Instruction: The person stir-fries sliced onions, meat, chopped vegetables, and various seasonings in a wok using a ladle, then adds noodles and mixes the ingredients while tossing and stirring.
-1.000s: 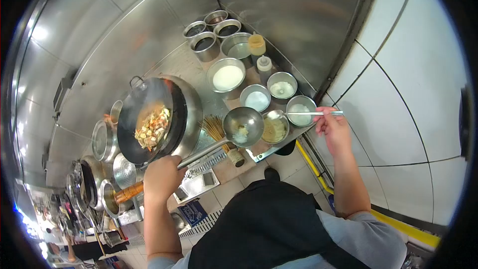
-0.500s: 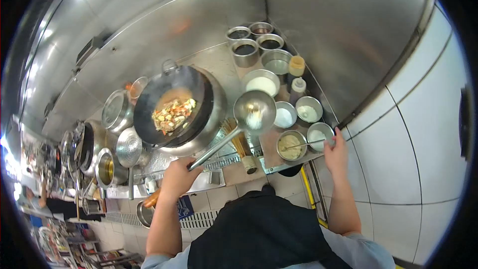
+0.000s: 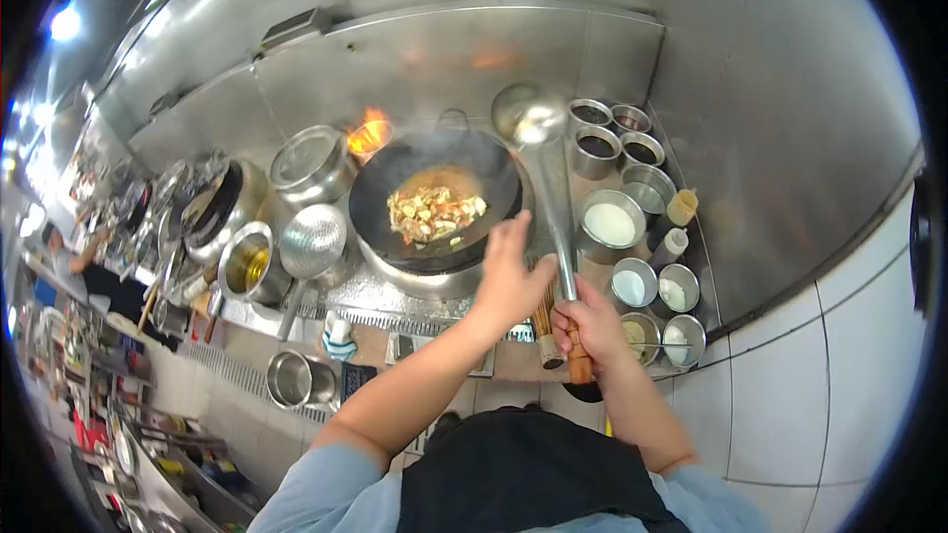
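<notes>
The ladle (image 3: 556,212) stretches over the counter (image 3: 351,296), its bowl towards the rear edge and its wooden end (image 3: 581,365) by the front edge, to the right of the wok (image 3: 375,188); it looks stiff and sturdy, probably bowl-heavy with so long a handle; the smooth metal shaft may turn slippery if greasy, so the wooden end seems the surest place to take hold, with a second hand partway up the shaft to steady the weight.

The right hand (image 3: 592,321) is wrapped around the handle just above the wooden end, its forearm angled forward from the body; the left hand (image 3: 513,276) has its fingers spread apart and holds nothing, reaching between wok and shaft; whether its thumb touches the shaft cannot be told.
</notes>
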Demonstrator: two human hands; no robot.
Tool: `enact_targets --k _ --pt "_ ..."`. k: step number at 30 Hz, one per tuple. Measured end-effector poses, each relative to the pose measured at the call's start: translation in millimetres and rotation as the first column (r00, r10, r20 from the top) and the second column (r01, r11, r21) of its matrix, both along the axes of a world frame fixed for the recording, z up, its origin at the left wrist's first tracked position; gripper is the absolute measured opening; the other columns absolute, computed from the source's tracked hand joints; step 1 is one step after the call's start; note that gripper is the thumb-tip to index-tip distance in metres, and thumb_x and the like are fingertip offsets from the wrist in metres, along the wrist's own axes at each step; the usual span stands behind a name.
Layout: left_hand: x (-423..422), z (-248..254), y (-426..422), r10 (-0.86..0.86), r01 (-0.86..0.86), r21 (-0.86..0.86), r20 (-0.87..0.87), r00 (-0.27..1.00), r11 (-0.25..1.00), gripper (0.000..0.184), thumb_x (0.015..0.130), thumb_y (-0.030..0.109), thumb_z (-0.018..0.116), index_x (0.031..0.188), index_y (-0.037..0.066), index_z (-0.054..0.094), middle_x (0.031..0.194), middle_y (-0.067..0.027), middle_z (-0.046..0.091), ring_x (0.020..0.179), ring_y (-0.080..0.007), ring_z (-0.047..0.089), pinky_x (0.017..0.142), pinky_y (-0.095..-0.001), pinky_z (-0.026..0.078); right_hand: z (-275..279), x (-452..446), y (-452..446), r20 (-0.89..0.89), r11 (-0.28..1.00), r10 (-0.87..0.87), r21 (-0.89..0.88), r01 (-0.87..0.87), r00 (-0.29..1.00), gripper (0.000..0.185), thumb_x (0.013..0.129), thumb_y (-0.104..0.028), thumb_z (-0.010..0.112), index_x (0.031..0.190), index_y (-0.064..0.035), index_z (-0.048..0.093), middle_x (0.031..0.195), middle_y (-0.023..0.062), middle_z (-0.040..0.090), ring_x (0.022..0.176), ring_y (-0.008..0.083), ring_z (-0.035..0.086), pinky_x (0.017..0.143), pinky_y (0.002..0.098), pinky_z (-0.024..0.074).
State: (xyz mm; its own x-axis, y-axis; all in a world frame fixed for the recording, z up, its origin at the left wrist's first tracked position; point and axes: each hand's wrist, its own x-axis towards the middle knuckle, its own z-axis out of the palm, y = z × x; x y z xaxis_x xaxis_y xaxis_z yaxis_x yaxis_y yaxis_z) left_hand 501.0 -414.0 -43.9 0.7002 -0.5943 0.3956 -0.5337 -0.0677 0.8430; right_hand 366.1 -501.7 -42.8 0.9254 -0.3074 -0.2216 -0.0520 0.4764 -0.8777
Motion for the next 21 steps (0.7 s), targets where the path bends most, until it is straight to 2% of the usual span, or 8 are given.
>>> enact_targets --k 1,5,8,10,13,15,18,21 --pt "2 11 8 0.079 -0.073 -0.035 0.202 0.976 0.997 0.057 0.08 0.01 0.065 0.131 -0.004 0.045 0.121 -0.023 0.048 0.111 -0.0359 0.052 0.098 -0.0406 0.041 -3 0 -2 0.01 0.999 -0.036 0.008 0.036 0.999 0.036 0.089 -0.008 0.051 0.124 -0.0079 0.045 0.066 0.0013 0.048 0.044 0.012 0.048 0.04 0.0279 0.0395" --pt "1 36 -23 -0.244 0.252 -0.01 0.211 0.946 0.968 0.045 0.079 0.005 0.066 0.121 -0.002 0.053 0.106 -0.0173 0.056 0.097 -0.0289 0.058 0.088 -0.0382 0.047 -39 -1 -2 -0.172 0.985 0.082 0.166 -0.053 0.982 0.036 0.089 -0.011 0.056 0.123 -0.0064 0.044 0.067 0.0011 0.049 0.044 0.0122 0.047 0.038 0.0265 0.0392" --pt "-4 7 -105 -0.445 0.441 0.061 0.077 0.892 0.895 0.042 0.081 0.011 0.068 0.119 -0.002 0.056 0.1 -0.0166 0.061 0.094 -0.027 0.061 0.086 -0.0378 0.049 -70 -2 5 -0.239 0.98 0.166 0.149 -0.133 0.957 0.036 0.088 -0.01 0.058 0.121 -0.0057 0.046 0.066 0.0011 0.05 0.045 0.011 0.049 0.039 0.0254 0.0403" --pt "-5 -29 -182 -0.503 0.503 0.126 -0.029 0.864 0.855 0.045 0.081 0.015 0.069 0.12 -0.004 0.057 0.106 -0.0182 0.062 0.096 -0.029 0.062 0.086 -0.0373 0.049 -80 -4 6 -0.233 0.966 0.248 -0.009 -0.257 0.94 0.018 0.086 -0.013 0.055 0.103 -0.0102 0.049 0.062 0.0007 0.049 0.043 0.0114 0.049 0.038 0.026 0.0387" --pt "-7 -67 -296 -0.457 0.456 0.316 -0.074 0.886 0.832 0.065 0.077 0.029 0.075 0.129 -0.003 0.052 0.116 -0.0184 0.062 0.105 -0.0269 0.062 0.09 -0.0359 0.049 -114 0 8 -0.161 0.949 0.282 -0.097 -0.299 0.946 0.02 0.087 -0.011 0.054 0.106 -0.0054 0.049 0.061 0.0034 0.053 0.044 0.0123 0.053 0.038 0.0266 0.0408" --pt "-12 -100 -359 -0.314 0.257 0.303 0.157 0.936 0.918 0.082 0.07 0.035 0.08 0.132 -0.005 0.046 0.119 -0.0205 0.062 0.11 -0.0317 0.061 0.093 -0.0388 0.048 -95 -3 -2 -0.147 0.928 0.344 -0.099 -0.359 0.928 0.022 0.088 -0.01 0.052 0.108 -0.0013 0.047 0.06 0.0054 0.053 0.042 0.0143 0.055 0.036 0.0286 0.0419" --pt "-25 -103 -390 -0.351 0.337 0.348 -0.025 0.936 0.875 0.084 0.065 0.034 0.083 0.13 -0.004 0.045 0.117 -0.0242 0.062 0.112 -0.0352 0.06 0.094 -0.0408 0.048 -84 -18 -18 -0.129 0.91 0.365 -0.16 -0.382 0.922 0.029 0.088 -0.009 0.05 0.116 -0.001 0.047 0.059 0.006 0.053 0.041 0.0148 0.055 0.036 0.0294 0.0422" --pt "-26 -107 -403 -0.337 0.318 0.463 -0.044 0.94 0.827 0.078 0.063 0.032 0.084 0.124 -0.004 0.049 0.115 -0.0234 0.063 0.108 -0.0338 0.062 0.093 -0.0399 0.049 -87 -26 -35 -0.099 0.903 0.365 -0.205 -0.378 0.926 0.033 0.087 -0.008 0.049 0.12 -0.0015 0.047 0.059 0.0056 0.052 0.042 0.0151 0.056 0.036 0.0293 0.0427"
